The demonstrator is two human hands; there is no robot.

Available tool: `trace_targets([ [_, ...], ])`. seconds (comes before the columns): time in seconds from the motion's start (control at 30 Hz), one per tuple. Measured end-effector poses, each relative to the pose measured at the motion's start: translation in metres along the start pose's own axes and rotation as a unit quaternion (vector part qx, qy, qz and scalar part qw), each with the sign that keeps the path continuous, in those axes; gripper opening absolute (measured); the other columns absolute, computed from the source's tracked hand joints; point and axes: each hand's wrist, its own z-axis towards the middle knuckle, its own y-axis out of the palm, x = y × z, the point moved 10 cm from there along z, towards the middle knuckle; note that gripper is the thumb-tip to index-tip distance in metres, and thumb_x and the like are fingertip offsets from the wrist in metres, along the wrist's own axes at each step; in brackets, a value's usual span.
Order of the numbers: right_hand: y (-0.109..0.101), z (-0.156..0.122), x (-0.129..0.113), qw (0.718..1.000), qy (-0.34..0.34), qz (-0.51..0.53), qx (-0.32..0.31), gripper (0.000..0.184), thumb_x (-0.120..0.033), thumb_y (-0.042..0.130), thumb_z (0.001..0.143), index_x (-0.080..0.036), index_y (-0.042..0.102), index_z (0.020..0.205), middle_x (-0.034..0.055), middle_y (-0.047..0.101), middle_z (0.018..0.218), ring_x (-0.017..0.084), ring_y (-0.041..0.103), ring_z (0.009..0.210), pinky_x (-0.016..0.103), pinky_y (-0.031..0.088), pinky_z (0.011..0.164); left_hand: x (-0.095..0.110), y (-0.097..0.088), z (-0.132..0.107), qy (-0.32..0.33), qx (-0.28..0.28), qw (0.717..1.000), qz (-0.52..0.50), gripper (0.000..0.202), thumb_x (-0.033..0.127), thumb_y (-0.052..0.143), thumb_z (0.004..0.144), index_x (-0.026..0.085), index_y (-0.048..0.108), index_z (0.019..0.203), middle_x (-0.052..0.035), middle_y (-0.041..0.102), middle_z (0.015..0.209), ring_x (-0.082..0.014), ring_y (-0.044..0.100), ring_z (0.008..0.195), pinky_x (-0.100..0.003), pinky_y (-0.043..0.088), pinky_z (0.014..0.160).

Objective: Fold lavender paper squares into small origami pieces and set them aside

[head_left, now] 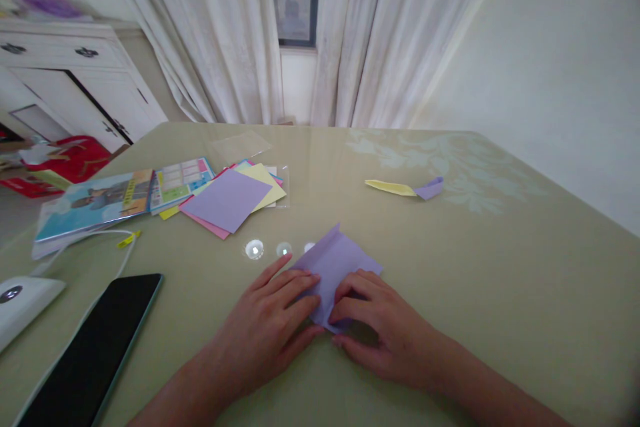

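Observation:
A lilac sheet of paper [336, 265], partly folded, lies on the olive-green table [475, 280] in front of me. My left hand [273, 327] rests flat on its left near corner, fingers spread and pressing down. My right hand [383, 323] presses the paper's near edge, its fingertips curled onto the fold. The two hands almost touch over the sheet's near corner, which they hide.
A fanned stack of coloured paper squares [230, 200] lies at centre left, with booklets [100, 203] beside it. A dark tablet [95, 347] and a white device [23, 300] with a cable sit at the near left. Small folded yellow and lilac pieces [405, 188] lie farther right.

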Motion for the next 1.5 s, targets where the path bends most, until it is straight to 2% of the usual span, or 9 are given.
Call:
trace_targets([
  [0.13, 0.0, -0.001, 0.001, 0.999, 0.004, 0.026, -0.019, 0.017, -0.014, 0.078, 0.09, -0.024, 0.074, 0.103, 0.0043, 0.066, 0.112, 0.023, 0.062, 0.108, 0.038, 0.048, 0.096, 0.008, 0.001, -0.001, 0.034, 0.02, 0.999, -0.007, 0.017, 0.035, 0.061, 0.109, 0.022, 0.072, 0.108, -0.0018, 0.079, 0.126, -0.0212, 0.072, 0.118, -0.044, 0.036, 0.128],
  [0.27, 0.001, -0.001, 0.008, 0.998, 0.018, 0.056, -0.012, 0.01, -0.013, 0.072, 0.097, -0.023, 0.072, 0.1, 0.0033, 0.066, 0.108, 0.021, 0.062, 0.105, 0.035, 0.049, 0.094, 0.017, 0.009, -0.004, 0.063, -0.033, 0.997, -0.024, 0.015, 0.023, 0.056, 0.11, 0.022, 0.071, 0.107, -0.0007, 0.079, 0.12, -0.0216, 0.072, 0.108, -0.042, 0.053, 0.11],
  [0.37, -0.001, -0.001, 0.016, 0.996, 0.044, 0.077, 0.014, 0.009, -0.014, 0.074, 0.097, -0.021, 0.069, 0.096, 0.0029, 0.065, 0.107, 0.02, 0.062, 0.102, 0.033, 0.05, 0.092, 0.019, 0.012, -0.006, 0.065, -0.063, 0.996, -0.012, 0.014, 0.021, 0.057, 0.109, 0.021, 0.071, 0.108, -0.003, 0.078, 0.122, -0.0245, 0.073, 0.105, -0.042, 0.06, 0.095],
  [0.63, -0.002, 0.001, 0.02, 0.995, 0.058, 0.068, 0.032, 0.013, -0.01, 0.074, 0.094, -0.02, 0.066, 0.092, 0.0039, 0.063, 0.109, 0.021, 0.062, 0.104, 0.033, 0.05, 0.092, 0.023, 0.002, -0.005, 0.09, -0.065, 0.994, -0.005, 0.025, 0.019, 0.046, 0.113, 0.019, 0.071, 0.117, -0.0056, 0.078, 0.118, -0.0212, 0.073, 0.101, -0.035, 0.059, 0.088],
  [0.83, -0.002, 0.002, 0.021, 0.996, 0.063, 0.057, 0.034, 0.015, -0.007, 0.074, 0.091, -0.02, 0.065, 0.092, 0.0044, 0.063, 0.107, 0.022, 0.062, 0.102, 0.034, 0.05, 0.091, 0.023, 0.009, -0.005, 0.086, -0.106, 0.991, 0.005, 0.017, 0.02, 0.056, 0.11, 0.021, 0.072, 0.107, -0.0029, 0.075, 0.112, -0.021, 0.071, 0.097, -0.035, 0.057, 0.084],
  [0.9, -0.001, 0.002, 0.021, 0.996, 0.065, 0.053, 0.033, 0.016, -0.006, 0.073, 0.091, -0.02, 0.065, 0.092, 0.0046, 0.063, 0.107, 0.022, 0.061, 0.102, 0.034, 0.05, 0.092, 0.024, 0.009, -0.005, 0.086, -0.103, 0.991, 0.009, 0.017, 0.021, 0.057, 0.109, 0.021, 0.072, 0.103, -0.0029, 0.074, 0.11, -0.021, 0.07, 0.097, -0.035, 0.056, 0.083],
  [1.07, -0.001, 0.003, 0.02, 0.997, 0.066, 0.042, 0.029, 0.019, -0.004, 0.072, 0.089, -0.021, 0.063, 0.094, 0.0043, 0.062, 0.107, 0.022, 0.061, 0.102, 0.033, 0.05, 0.09, 0.025, 0.009, -0.003, 0.087, -0.099, 0.991, 0.016, 0.014, 0.023, 0.06, 0.108, 0.021, 0.072, 0.115, -0.0041, 0.074, 0.106, -0.0229, 0.07, 0.097, -0.037, 0.056, 0.083],
  [1.3, 0.0, 0.003, 0.019, 0.996, 0.074, 0.037, 0.021, 0.018, -0.006, 0.072, 0.092, -0.021, 0.062, 0.095, 0.0047, 0.062, 0.107, 0.022, 0.06, 0.102, 0.034, 0.05, 0.09, 0.026, 0.01, -0.003, 0.081, -0.105, 0.991, 0.011, 0.009, 0.024, 0.064, 0.106, 0.022, 0.071, 0.111, -0.0026, 0.072, 0.105, -0.0236, 0.068, 0.095, -0.038, 0.055, 0.08],
  [1.5, 0.0, 0.003, 0.019, 0.997, 0.067, 0.04, 0.025, 0.016, -0.007, 0.071, 0.093, -0.021, 0.062, 0.095, 0.0049, 0.061, 0.106, 0.022, 0.06, 0.1, 0.034, 0.051, 0.089, 0.025, 0.013, -0.003, 0.068, -0.109, 0.992, 0.01, 0.018, 0.021, 0.066, 0.104, 0.022, 0.071, 0.122, -0.0036, 0.072, 0.107, -0.0245, 0.068, 0.099, -0.04, 0.055, 0.085],
])
